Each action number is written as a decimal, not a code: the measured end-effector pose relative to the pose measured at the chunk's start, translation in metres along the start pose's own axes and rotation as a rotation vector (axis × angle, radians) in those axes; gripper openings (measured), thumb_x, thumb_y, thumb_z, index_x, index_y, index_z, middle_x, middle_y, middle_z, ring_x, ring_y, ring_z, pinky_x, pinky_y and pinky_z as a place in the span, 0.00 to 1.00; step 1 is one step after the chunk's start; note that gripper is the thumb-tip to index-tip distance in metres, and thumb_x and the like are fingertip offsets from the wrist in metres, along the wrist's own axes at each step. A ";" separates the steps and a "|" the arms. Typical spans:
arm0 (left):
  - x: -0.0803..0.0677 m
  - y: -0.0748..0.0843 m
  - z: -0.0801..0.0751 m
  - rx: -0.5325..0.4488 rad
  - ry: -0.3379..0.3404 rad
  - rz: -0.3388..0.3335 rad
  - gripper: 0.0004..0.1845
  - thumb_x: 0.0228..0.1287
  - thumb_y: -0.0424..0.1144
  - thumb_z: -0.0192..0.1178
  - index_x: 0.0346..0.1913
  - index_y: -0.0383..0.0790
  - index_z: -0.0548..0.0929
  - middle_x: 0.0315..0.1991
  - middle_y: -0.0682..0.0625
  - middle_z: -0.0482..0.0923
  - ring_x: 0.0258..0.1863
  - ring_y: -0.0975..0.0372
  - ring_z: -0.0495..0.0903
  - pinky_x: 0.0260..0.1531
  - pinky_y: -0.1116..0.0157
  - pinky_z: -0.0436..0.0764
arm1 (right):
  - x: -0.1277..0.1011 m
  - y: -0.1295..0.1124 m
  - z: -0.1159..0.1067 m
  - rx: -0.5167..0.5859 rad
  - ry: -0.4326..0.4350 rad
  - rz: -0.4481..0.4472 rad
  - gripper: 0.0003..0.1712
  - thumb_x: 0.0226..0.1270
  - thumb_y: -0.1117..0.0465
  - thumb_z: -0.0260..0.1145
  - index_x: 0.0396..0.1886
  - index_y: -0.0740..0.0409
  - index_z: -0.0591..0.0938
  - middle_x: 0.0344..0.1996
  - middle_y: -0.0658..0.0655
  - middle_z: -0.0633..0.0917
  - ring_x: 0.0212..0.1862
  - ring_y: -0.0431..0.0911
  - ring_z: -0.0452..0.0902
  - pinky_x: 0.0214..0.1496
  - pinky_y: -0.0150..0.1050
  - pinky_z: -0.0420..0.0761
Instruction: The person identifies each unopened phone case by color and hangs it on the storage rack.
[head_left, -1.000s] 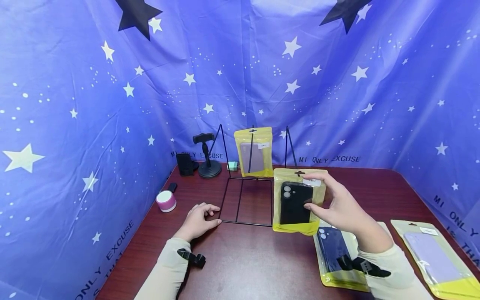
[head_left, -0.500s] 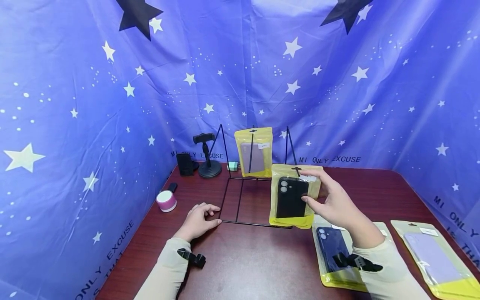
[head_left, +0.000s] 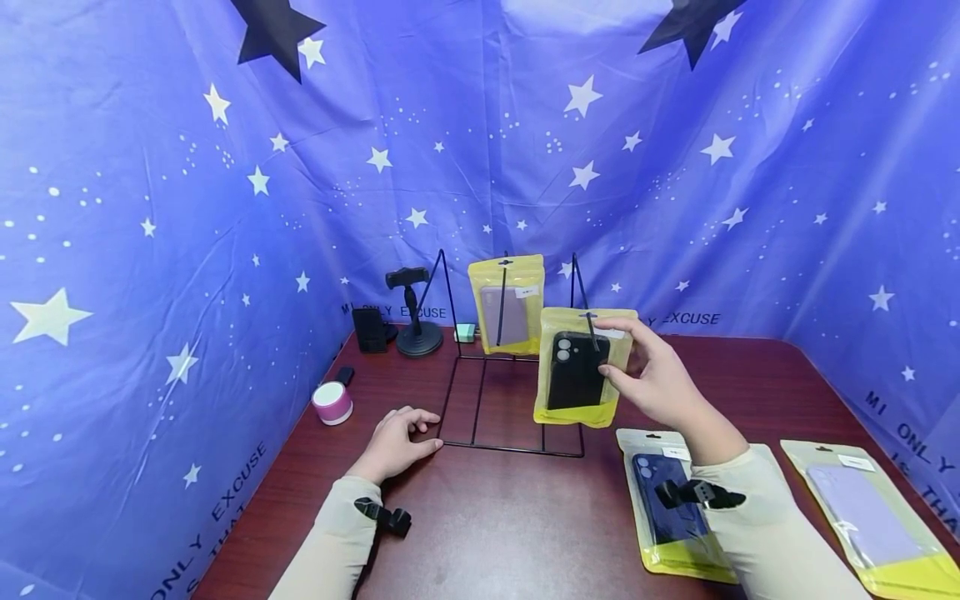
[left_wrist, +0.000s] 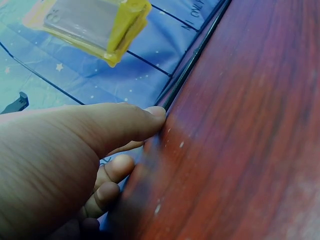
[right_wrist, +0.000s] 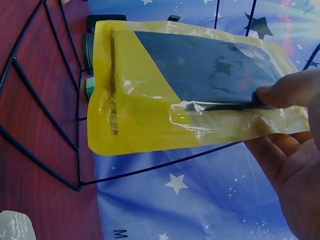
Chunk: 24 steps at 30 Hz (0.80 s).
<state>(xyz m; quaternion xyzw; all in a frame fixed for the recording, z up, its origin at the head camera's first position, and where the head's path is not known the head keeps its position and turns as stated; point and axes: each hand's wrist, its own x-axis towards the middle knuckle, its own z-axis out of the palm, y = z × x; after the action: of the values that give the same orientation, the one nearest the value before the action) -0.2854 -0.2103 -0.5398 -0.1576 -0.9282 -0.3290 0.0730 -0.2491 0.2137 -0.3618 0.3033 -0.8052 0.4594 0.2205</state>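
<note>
In the head view my right hand (head_left: 660, 375) pinches a yellow-edged clear pouch holding a black phone case (head_left: 576, 371). My thumb presses on its front, with the fingers behind. A rod of the black wire display rack (head_left: 510, 450) sticks out through the pouch's hang hole. Another pouch, with a light purple phone case (head_left: 504, 312), hangs on the rack's middle rod. At the rack's front left corner, my left hand (head_left: 393, 442) holds the base wire between thumb and finger. The left wrist view has the thumb (left_wrist: 150, 117) right against that wire.
Two more pouches lie on the table at the right, one with a dark blue phone case (head_left: 667, 500), one with a lilac case (head_left: 862, 508). Left of the rack stand a phone holder (head_left: 418, 333), a smaller black stand (head_left: 370, 329) and a pink-and-white round jar (head_left: 332, 402).
My right hand has moved the black-case pouch up and back toward the rack. More of the rod now shows in front of the pouch. The left hand has stayed at the corner.
</note>
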 end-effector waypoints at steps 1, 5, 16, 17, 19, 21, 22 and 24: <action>0.000 0.000 0.000 0.000 -0.001 0.000 0.19 0.58 0.47 0.79 0.52 0.54 0.89 0.36 0.62 0.76 0.42 0.63 0.73 0.50 0.54 0.69 | 0.002 0.002 0.001 0.013 -0.004 0.008 0.38 0.56 0.85 0.71 0.67 0.64 0.76 0.40 0.62 0.81 0.22 0.44 0.77 0.25 0.33 0.77; 0.000 0.000 0.000 0.001 0.000 0.004 0.19 0.57 0.47 0.80 0.52 0.54 0.89 0.35 0.62 0.76 0.41 0.63 0.73 0.49 0.54 0.69 | 0.011 0.009 0.004 0.016 -0.002 0.040 0.37 0.57 0.85 0.70 0.66 0.64 0.76 0.31 0.62 0.80 0.22 0.44 0.76 0.25 0.33 0.76; 0.001 0.000 0.000 0.007 0.000 -0.004 0.19 0.58 0.48 0.79 0.52 0.55 0.89 0.35 0.63 0.75 0.41 0.63 0.73 0.49 0.54 0.69 | 0.035 0.027 0.006 0.096 0.041 0.086 0.37 0.58 0.86 0.65 0.69 0.64 0.76 0.57 0.66 0.79 0.33 0.47 0.79 0.27 0.30 0.78; 0.001 0.000 0.000 0.006 -0.001 -0.006 0.19 0.58 0.48 0.79 0.52 0.55 0.89 0.35 0.63 0.75 0.42 0.63 0.73 0.49 0.54 0.69 | 0.037 0.029 0.006 0.103 0.041 0.098 0.36 0.59 0.85 0.65 0.69 0.65 0.75 0.59 0.65 0.78 0.36 0.48 0.80 0.28 0.31 0.80; 0.001 0.001 -0.001 0.006 -0.005 -0.007 0.19 0.58 0.48 0.79 0.52 0.54 0.89 0.35 0.62 0.76 0.42 0.63 0.73 0.50 0.54 0.69 | 0.041 0.033 0.007 0.104 0.047 0.117 0.36 0.59 0.84 0.64 0.68 0.65 0.76 0.60 0.65 0.78 0.40 0.48 0.80 0.28 0.30 0.79; 0.001 0.001 -0.001 0.009 -0.004 -0.006 0.19 0.58 0.47 0.79 0.52 0.54 0.89 0.35 0.62 0.76 0.42 0.63 0.73 0.50 0.54 0.69 | 0.045 0.036 0.007 0.107 0.054 0.131 0.35 0.59 0.84 0.64 0.68 0.65 0.76 0.60 0.66 0.78 0.42 0.49 0.80 0.28 0.30 0.80; 0.001 0.001 -0.001 0.009 -0.005 -0.006 0.19 0.58 0.47 0.79 0.52 0.54 0.89 0.35 0.62 0.76 0.42 0.63 0.73 0.50 0.54 0.69 | 0.047 0.037 0.008 0.106 0.056 0.135 0.35 0.59 0.84 0.64 0.68 0.65 0.76 0.60 0.66 0.78 0.42 0.49 0.80 0.28 0.30 0.80; 0.001 0.001 0.000 0.010 -0.004 -0.003 0.19 0.58 0.47 0.79 0.52 0.54 0.89 0.35 0.62 0.75 0.42 0.63 0.73 0.50 0.54 0.69 | 0.050 0.040 0.008 0.097 0.067 0.137 0.35 0.59 0.84 0.64 0.67 0.64 0.76 0.63 0.66 0.77 0.43 0.50 0.80 0.25 0.29 0.78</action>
<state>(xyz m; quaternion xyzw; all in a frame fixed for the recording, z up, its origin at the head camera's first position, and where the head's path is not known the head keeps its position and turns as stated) -0.2858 -0.2098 -0.5392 -0.1563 -0.9303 -0.3241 0.0715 -0.3130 0.2078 -0.3585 0.2422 -0.7929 0.5219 0.2005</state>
